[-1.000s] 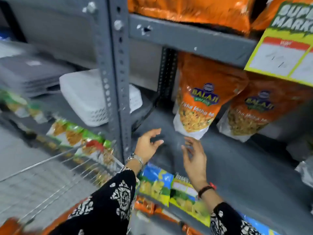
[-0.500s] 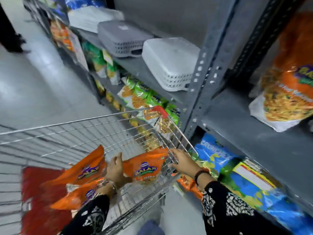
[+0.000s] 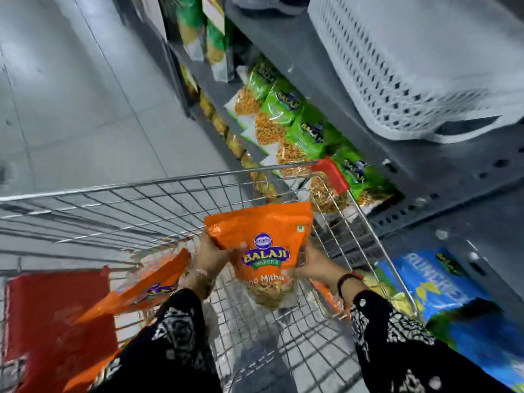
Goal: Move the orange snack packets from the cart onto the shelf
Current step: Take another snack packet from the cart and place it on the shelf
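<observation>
Half a second ago the left hand (image 3: pixel 211 258) was just closing on a packet low in the cart while the right rested on the rim; now both hands have one orange snack packet (image 3: pixel 262 251) raised above the wire cart (image 3: pixel 158 199), so the pick-up looks done and the carry to the shelf (image 3: pixel 467 217) at about 2 o'clock is, I judge, the step ahead. The left hand is curled around the packet's left edge, the right hand (image 3: pixel 310 265) around its right edge and lower corner, fingers closed on the film. The packet is upright, label facing the camera: glossy orange foil with a purple and green logo, and a clear window at the bottom showing a yellowish mix; it looks light and crinkly. At 8 o'clock a second orange packet (image 3: pixel 147 287) lies tilted in the cart beside a red bag (image 3: pixel 54 321), so more remain. Green packets (image 3: pixel 295 120) line the lower shelf at 12 o'clock, and a white basket (image 3: pixel 425 66) sits above.
</observation>
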